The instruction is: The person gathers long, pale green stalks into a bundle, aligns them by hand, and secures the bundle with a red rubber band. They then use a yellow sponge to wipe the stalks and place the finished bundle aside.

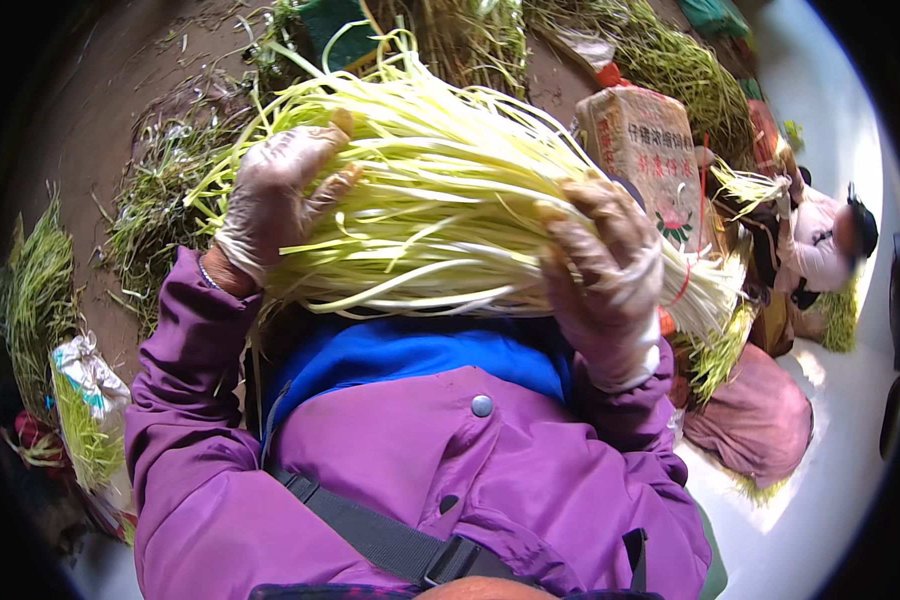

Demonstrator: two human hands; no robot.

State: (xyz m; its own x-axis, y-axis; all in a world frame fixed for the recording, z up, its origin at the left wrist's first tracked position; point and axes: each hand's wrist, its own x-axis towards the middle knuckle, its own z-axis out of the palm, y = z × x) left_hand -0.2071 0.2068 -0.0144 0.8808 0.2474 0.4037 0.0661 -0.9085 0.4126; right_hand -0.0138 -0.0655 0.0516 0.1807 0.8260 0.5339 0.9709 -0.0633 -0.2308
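A large bundle of yellow blanched chives [435, 195] lies across in front of me, above my lap. Its pale stem ends point right, where a red band [685, 283] goes around them. My left hand [281, 180], in a thin stained glove, holds the leafy end, with the thumb and a finger showing on top. My gloved right hand [604, 262] lies over the bundle nearer the stems, fingers bent against it. What is beneath the bundle is hidden.
A printed sack block [645, 150] stands beyond my right hand. Further right, a person [817, 232] holds a smaller bunch [746, 187]. Loose chive litter [172, 180] and a green heap [37, 277] lie left. A reddish cloth-covered mound [754, 420] sits at lower right.
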